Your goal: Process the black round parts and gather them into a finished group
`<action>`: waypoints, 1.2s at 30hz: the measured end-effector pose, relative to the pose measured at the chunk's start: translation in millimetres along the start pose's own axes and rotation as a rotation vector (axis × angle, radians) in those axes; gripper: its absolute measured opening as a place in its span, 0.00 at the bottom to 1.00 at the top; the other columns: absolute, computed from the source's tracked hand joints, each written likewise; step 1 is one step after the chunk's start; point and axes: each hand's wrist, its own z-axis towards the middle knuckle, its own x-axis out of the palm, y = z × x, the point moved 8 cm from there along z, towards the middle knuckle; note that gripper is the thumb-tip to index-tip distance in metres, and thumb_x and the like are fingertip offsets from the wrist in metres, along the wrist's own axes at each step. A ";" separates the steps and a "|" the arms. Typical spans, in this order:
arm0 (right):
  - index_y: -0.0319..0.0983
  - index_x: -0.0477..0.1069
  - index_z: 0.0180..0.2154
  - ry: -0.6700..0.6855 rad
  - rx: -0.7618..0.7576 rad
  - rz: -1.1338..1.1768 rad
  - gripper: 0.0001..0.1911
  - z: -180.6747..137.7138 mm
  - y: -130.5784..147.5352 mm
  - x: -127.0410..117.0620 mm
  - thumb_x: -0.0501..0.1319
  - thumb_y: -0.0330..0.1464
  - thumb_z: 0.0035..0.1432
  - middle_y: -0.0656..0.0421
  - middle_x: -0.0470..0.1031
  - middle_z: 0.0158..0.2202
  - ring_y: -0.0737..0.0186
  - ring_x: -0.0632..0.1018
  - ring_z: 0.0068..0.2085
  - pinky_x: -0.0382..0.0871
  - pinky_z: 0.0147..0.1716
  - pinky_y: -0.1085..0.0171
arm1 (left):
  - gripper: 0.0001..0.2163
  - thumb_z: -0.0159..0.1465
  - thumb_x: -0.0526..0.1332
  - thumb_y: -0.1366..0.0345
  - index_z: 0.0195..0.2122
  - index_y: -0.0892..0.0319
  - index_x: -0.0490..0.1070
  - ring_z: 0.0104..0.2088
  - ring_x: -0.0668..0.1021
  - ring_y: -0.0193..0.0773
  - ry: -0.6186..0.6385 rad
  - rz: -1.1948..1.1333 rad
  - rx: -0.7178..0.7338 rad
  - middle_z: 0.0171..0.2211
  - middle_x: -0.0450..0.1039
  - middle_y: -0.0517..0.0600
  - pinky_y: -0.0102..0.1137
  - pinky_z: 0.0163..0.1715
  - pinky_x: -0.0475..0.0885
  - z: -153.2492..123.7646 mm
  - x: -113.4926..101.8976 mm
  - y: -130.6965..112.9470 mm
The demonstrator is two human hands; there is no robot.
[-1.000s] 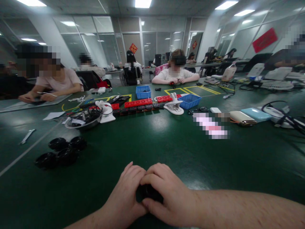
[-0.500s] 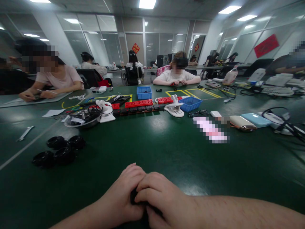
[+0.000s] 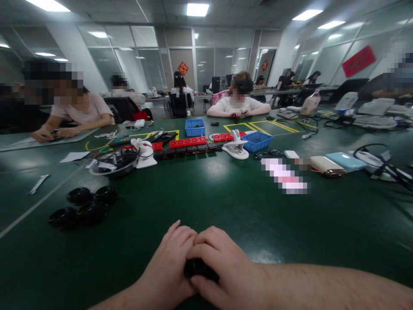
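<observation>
My left hand [image 3: 169,267] and my right hand [image 3: 222,267] are pressed together at the near edge of the green table [image 3: 209,202]. Both are curled round a small black part [image 3: 196,268], of which only a sliver shows between the fingers. I cannot make out its shape. Several black round parts [image 3: 84,206] lie in a cluster on the table to the left, well apart from my hands.
A clear bowl with cables [image 3: 112,162], red and black power strips [image 3: 187,145], two blue bins [image 3: 257,141], white clamps [image 3: 235,147] and phones [image 3: 327,165] sit across the table's middle. Other people work at the far side and left. A wrench [image 3: 37,184] lies far left.
My hands stay clasped on the black part with small shifts of the fingers. The view rocked slightly down and back up.
</observation>
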 end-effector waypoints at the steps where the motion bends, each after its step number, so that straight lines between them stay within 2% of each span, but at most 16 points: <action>1: 0.36 0.67 0.41 -0.004 -0.016 0.007 0.14 0.2 1.2 -0.5 0.56 0.30 0.51 0.53 0.70 0.40 0.60 0.69 0.41 0.64 0.40 0.60 | 0.12 0.46 0.58 0.73 0.34 0.57 0.66 0.39 0.71 0.43 0.005 -0.013 0.002 0.34 0.69 0.48 0.50 0.55 0.52 0.5 -0.9 0.5; 5: 0.37 0.66 0.39 -0.036 -0.124 0.041 0.13 1.1 10.3 -5.9 0.52 0.26 0.49 0.55 0.71 0.38 0.62 0.69 0.40 0.65 0.41 0.61 | 0.10 0.45 0.58 0.74 0.30 0.57 0.66 0.38 0.71 0.40 0.108 -0.155 0.076 0.34 0.69 0.46 0.42 0.52 0.60 3.3 -1.3 -0.6; 7: 0.37 0.66 0.38 -0.039 -0.174 0.062 0.13 1.3 14.4 -7.4 0.51 0.25 0.49 0.55 0.71 0.37 0.63 0.70 0.40 0.66 0.41 0.63 | 0.10 0.46 0.58 0.74 0.31 0.56 0.67 0.38 0.71 0.40 0.162 -0.214 0.127 0.33 0.70 0.45 0.39 0.52 0.60 3.5 -0.5 -2.4; 12: 0.35 0.66 0.37 -0.022 -0.281 0.051 0.11 1.6 20.2 -2.7 0.50 0.24 0.50 0.55 0.72 0.35 0.65 0.71 0.40 0.66 0.43 0.65 | 0.12 0.48 0.58 0.73 0.34 0.55 0.67 0.40 0.72 0.39 0.209 -0.253 0.125 0.33 0.70 0.43 0.42 0.58 0.49 1.4 0.8 -1.0; 15: 0.35 0.66 0.38 -0.038 -0.294 0.044 0.12 1.1 19.7 -2.1 0.51 0.24 0.51 0.55 0.72 0.36 0.65 0.71 0.42 0.65 0.45 0.64 | 0.16 0.47 0.60 0.73 0.38 0.55 0.66 0.43 0.71 0.39 0.222 -0.236 0.102 0.37 0.69 0.45 0.42 0.59 0.46 0.5 1.7 -1.2; 19: 0.36 0.64 0.43 -0.058 -0.234 0.003 0.13 -1.4 16.3 -5.4 0.55 0.30 0.54 0.54 0.70 0.42 0.61 0.68 0.46 0.63 0.47 0.61 | 0.23 0.45 0.67 0.64 0.43 0.56 0.63 0.46 0.69 0.45 0.168 -0.181 0.063 0.42 0.67 0.49 0.49 0.58 0.46 1.6 1.5 -1.0; 21: 0.37 0.64 0.44 -0.056 -0.153 -0.023 0.16 -2.1 10.5 -5.6 0.57 0.33 0.53 0.54 0.69 0.43 0.59 0.68 0.44 0.64 0.44 0.60 | 0.19 0.47 0.66 0.60 0.39 0.57 0.64 0.42 0.71 0.45 0.102 -0.149 0.012 0.39 0.68 0.50 0.51 0.57 0.49 1.9 0.7 1.9; 24: 0.37 0.65 0.44 -0.026 -0.050 -0.042 0.17 -2.4 1.3 -1.3 0.59 0.34 0.51 0.54 0.69 0.42 0.58 0.69 0.41 0.64 0.40 0.59 | 0.11 0.50 0.63 0.62 0.33 0.59 0.65 0.36 0.72 0.43 0.035 -0.092 -0.058 0.33 0.68 0.49 0.51 0.54 0.54 0.1 1.8 6.1; 26: 0.37 0.65 0.42 -0.022 -0.033 -0.043 0.14 -2.1 -1.5 1.0 0.58 0.32 0.51 0.54 0.69 0.40 0.59 0.69 0.40 0.64 0.38 0.60 | 0.10 0.48 0.63 0.65 0.32 0.59 0.66 0.35 0.71 0.43 0.016 -0.078 -0.071 0.31 0.67 0.49 0.51 0.53 0.54 -1.2 3.1 7.3; 31: 0.37 0.64 0.40 -0.061 -0.166 -0.022 0.11 -2.1 5.7 -1.2 0.54 0.28 0.53 0.56 0.69 0.36 0.62 0.69 0.38 0.65 0.38 0.62 | 0.10 0.44 0.64 0.69 0.29 0.59 0.67 0.33 0.72 0.38 0.016 -0.193 -0.017 0.28 0.66 0.45 0.45 0.55 0.53 1.1 3.0 9.8; 36: 0.37 0.63 0.41 -0.113 -0.289 -0.013 0.10 -3.0 9.3 -5.6 0.53 0.28 0.55 0.56 0.70 0.37 0.64 0.70 0.40 0.66 0.39 0.64 | 0.09 0.43 0.63 0.73 0.26 0.59 0.66 0.33 0.72 0.36 0.051 -0.356 0.081 0.26 0.67 0.43 0.38 0.52 0.58 5.9 -5.5 4.6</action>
